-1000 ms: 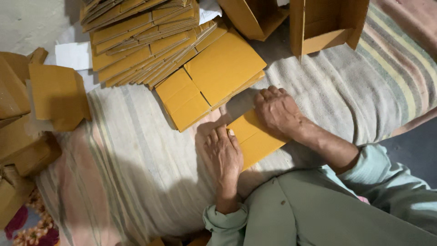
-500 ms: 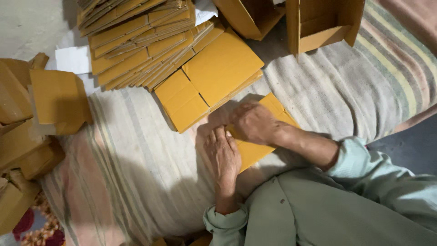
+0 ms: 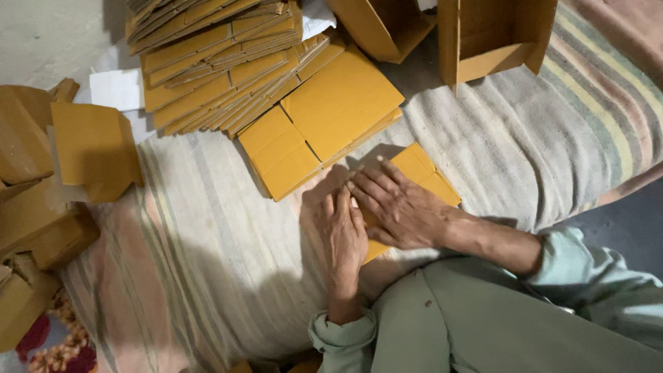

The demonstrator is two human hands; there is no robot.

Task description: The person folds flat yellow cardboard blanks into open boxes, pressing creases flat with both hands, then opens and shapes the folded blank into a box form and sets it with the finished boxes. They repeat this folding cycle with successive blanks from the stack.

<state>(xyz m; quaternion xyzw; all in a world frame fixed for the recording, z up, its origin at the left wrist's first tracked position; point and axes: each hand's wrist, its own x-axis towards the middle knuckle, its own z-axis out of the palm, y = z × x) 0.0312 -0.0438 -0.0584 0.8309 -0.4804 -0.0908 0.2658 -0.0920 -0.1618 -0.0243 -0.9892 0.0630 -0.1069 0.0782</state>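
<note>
- Nearest to the camera, a lap in pale green cloth (image 3: 483, 324) is seen, with green sleeves at both wrists.
- The left hand (image 3: 343, 235) is laid flat, palm down, with its fingers (image 3: 340, 206) kept straight and close together; nothing is gripped by them. Only the edge of the cardboard piece is touched, at their right side.
- The right hand (image 3: 400, 207) is pressed flat on a flat yellow cardboard piece (image 3: 421, 169), with the fingers (image 3: 369, 181) spread a little wide and pointed to the upper left. The piece is held down, not pinched.
- This cardboard piece is found under the right fingers and palm; one corner is shown beyond the fingertips, and a small part comes out below the palm. It lies on a striped blanket (image 3: 207, 255).
- Just beyond the fingertips of both hands, a larger flat folded carton (image 3: 324, 117) is laid on the blanket, close to the hands but not touched by them.
- Further beyond it, a fanned stack of flat cartons (image 3: 207, 69) is spread out.
- Far beyond the right fingers, two opened boxes (image 3: 483, 41) are standing at the top edge.
- Well away to the left of the left fingers, a heap of folded brown boxes (image 3: 62, 179) is seen.
</note>
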